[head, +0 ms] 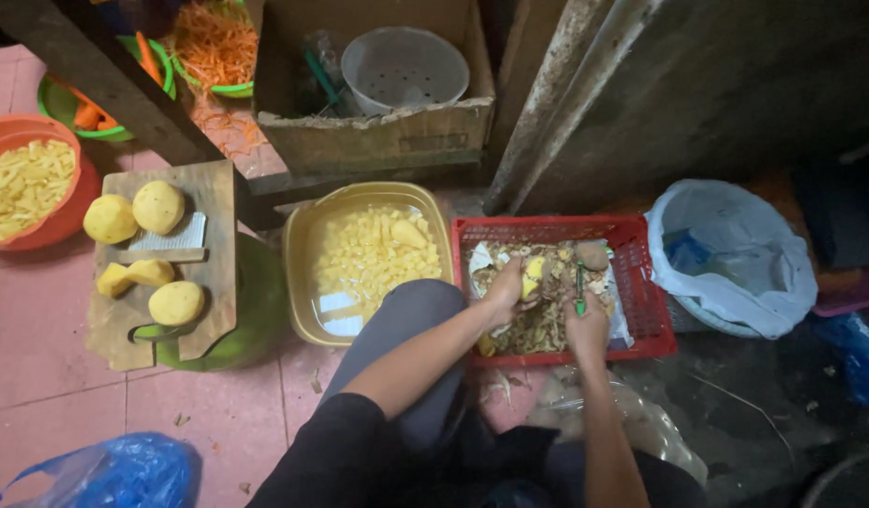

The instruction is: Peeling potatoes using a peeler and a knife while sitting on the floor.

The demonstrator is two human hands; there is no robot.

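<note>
The left hand (pixel 503 293) is gripping one partly peeled potato (pixel 532 275), fingers wrapped around it, over the red crate (pixel 641 310), which is holding a heap of peelings. The right hand (pixel 586 325) is clasping one green-handled peeler (pixel 579 288), fingers closed on it, just beside the potato. Left of the crate, one yellow basin (pixel 303 282) is holding cut potato pieces in water; further left, five peeled potatoes are sitting on one wooden board (pixel 213 273). One orange tub (pixel 68 212) of potato strips is standing beyond that. Right of the crate, one white bag (pixel 735 282) is lying open. The floor is pink tile, giving way to dark, littered ground by the crate.
</note>
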